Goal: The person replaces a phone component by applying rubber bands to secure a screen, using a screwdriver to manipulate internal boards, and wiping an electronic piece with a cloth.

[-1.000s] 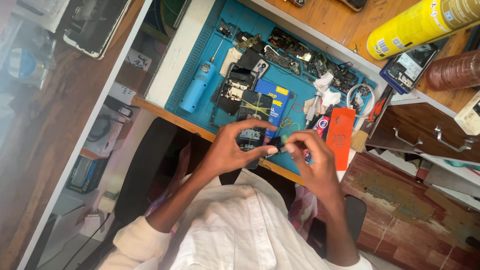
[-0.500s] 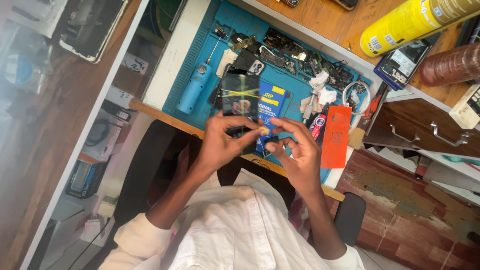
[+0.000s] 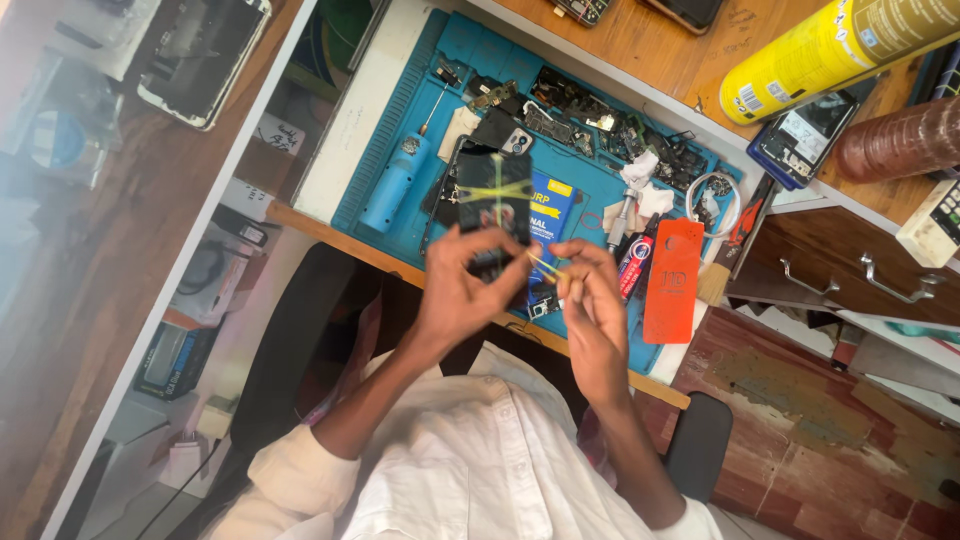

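A: Left hand [image 3: 462, 290] first. State?

B: Fingers clamped on the lower end of a dark phone [image 3: 495, 210], held up over the front edge of the blue work mat [image 3: 375, 150]. Yellow rubber bands [image 3: 497, 190] cross the phone.

A: Right hand [image 3: 592, 300]?

B: Pinched shut on a yellow band strand [image 3: 545, 266], pulled taut from the phone's lower corner. Hands just beside each other, above the desk's front edge.

A: Step?

B: Looks like banding the phone, mid-stretch. Next move likely calls for a steady left grip while the strand gets looped over the end without snapping off.

A: Packages, left to right?

B: Light-blue cylinder tool [image 3: 395, 185] at the mat's left side. Blue-yellow flat packet [image 3: 552, 205] behind the phone. Red-black tube [image 3: 634, 265], then an orange rectangular card [image 3: 673, 280] at the mat's right edge. Yellow spray can [image 3: 835, 50] lying at the desk's back right corner, brown roll [image 3: 900, 140] beside it.
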